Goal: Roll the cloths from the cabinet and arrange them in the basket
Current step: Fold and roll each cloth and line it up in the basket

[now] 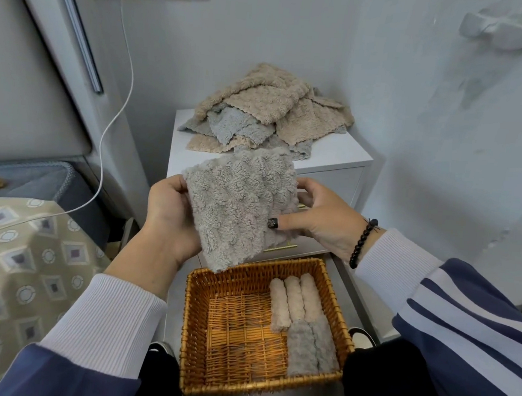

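wicker basket nearest you, five rolled cloths along its right side. above it your left hand and right hand pinch a grey cloth by its edges. beyond, loose cloth pile on the white cabinet.

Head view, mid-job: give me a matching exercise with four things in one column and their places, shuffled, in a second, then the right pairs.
Things:
1. grey cloth
2. beige rolls
3. cloth pile
4. grey rolls

Places:
A. on top of the white cabinet
B. in the basket, far right part
C. held between both hands, left hand and right hand, above the basket
D. in the basket, near right corner

Pairs: 1-C, 2-B, 3-A, 4-D
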Demonstrator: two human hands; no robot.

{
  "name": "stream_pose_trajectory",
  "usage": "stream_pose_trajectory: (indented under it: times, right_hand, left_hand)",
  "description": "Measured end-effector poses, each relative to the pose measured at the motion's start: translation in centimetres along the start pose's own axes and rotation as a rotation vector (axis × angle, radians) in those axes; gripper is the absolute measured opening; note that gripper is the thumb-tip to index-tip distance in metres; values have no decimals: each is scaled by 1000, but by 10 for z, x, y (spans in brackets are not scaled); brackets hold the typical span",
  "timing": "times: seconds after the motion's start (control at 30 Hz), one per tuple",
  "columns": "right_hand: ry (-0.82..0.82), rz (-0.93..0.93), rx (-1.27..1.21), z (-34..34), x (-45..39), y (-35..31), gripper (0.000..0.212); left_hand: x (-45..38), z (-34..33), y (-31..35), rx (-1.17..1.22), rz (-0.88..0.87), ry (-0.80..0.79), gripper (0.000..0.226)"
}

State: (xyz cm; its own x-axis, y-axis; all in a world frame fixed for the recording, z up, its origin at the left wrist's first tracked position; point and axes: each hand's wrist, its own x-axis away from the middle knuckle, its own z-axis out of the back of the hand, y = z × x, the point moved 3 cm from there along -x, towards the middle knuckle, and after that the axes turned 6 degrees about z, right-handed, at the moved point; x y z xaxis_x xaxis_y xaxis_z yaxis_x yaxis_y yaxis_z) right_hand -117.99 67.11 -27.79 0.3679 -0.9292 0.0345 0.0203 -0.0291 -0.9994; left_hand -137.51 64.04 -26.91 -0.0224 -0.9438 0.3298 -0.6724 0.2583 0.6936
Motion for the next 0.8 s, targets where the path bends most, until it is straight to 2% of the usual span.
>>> stream_pose_trajectory:
  times: [0.13, 0.2, 0.3, 0.43, 0.47, 0.6, 0.73, 0.8]
  right_hand:
    - [-48, -47, -224, -4, 1, -2, 79]
    - [-72, -85, -258, -5, 2, -1, 76]
    - [-55, -159, -147, -5, 3, 4, 47]
    - [60, -115, -80, 4, -1, 5, 29]
    - [87, -97, -82, 6, -2, 3, 27]
    - [160, -41, -116, 15, -2, 0, 22]
    - [-18, -111, -279, 10, 3, 1, 42]
    - [-138, -144, -309, 3, 9, 1, 43]
  left_hand:
    - [-1, 1, 0, -43, 37, 18, 10]
    - [0, 2, -2, -120, 63, 68, 7]
    - [-3, 8, -4, -257, 84, 202, 30]
    - [-6, 7, -7, -269, 213, 92, 70]
    - [-6, 7, -8, -306, 234, 59, 70]
    - [3, 0, -15, -513, 249, -48, 47]
    - [8, -3, -14, -472, 175, -102, 33]
    - [10, -2, -10, -466, 135, -137, 24]
